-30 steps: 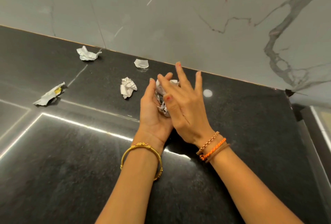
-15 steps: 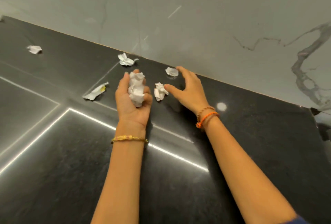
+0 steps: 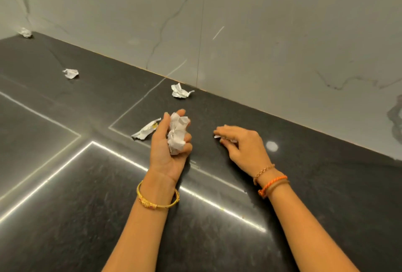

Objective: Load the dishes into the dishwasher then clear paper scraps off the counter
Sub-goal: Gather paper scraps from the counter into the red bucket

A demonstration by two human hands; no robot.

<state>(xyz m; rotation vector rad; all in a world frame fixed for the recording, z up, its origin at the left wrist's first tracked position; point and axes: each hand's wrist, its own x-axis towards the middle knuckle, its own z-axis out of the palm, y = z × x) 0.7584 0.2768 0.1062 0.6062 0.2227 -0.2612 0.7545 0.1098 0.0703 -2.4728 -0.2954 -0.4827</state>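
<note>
My left hand [image 3: 167, 150] is palm up over the black counter [image 3: 87, 217], fingers curled around a wad of crumpled white paper scraps [image 3: 177, 135]. My right hand [image 3: 241, 144] is palm down just to the right, fingers closed on white scraps [image 3: 226, 139] that peek out under the fingertips. A flat torn scrap with a yellow mark [image 3: 146, 131] lies right beside my left thumb. A crumpled scrap [image 3: 180, 91] sits near the wall, another [image 3: 71, 73] lies further left, and one [image 3: 25, 32] is in the far left corner.
A grey marble-look wall [image 3: 261, 32] rises along the back of the counter. Bright strip-light reflections cross the glossy top. No dishwasher or dishes are in view.
My right hand has closed over the two scraps that lay near its fingers and drawn back from the wall. The left hand keeps its wad. The view has shifted left, showing more scraps.
</note>
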